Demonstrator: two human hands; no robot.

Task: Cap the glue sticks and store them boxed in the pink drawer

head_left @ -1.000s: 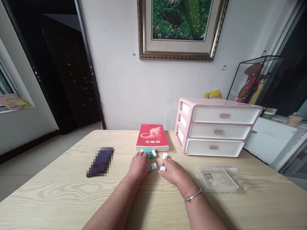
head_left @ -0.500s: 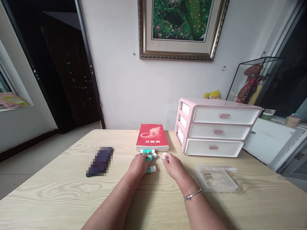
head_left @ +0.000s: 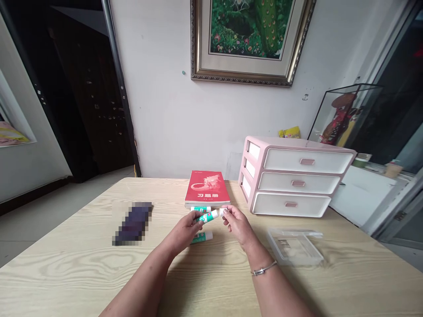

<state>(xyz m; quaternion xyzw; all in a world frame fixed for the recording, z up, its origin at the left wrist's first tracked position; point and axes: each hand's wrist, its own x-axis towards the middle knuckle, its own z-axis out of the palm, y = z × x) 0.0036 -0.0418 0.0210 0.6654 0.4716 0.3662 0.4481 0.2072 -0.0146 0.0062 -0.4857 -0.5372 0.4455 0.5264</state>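
The left hand (head_left: 185, 229) pinches a green-and-white plastic glue stick (head_left: 207, 216) between both hands, its tip meeting the small white plastic cap (head_left: 225, 211) nipped by the right hand (head_left: 237, 223); so light a pinch, set askew, could let the cap slip and roll.

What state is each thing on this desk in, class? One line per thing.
Green-and-white plastic glue stick: held in the air by left grip.
Small white cap: pinched by right grip at stick's tip; seated or not, unclear.
Second glue stick: lying on its side.
Red paperback book: closed, flat.
Third glue stick: lying beside book.
Pink plastic drawer unit: all three drawers shut.
Clear plastic tray: lying flat.
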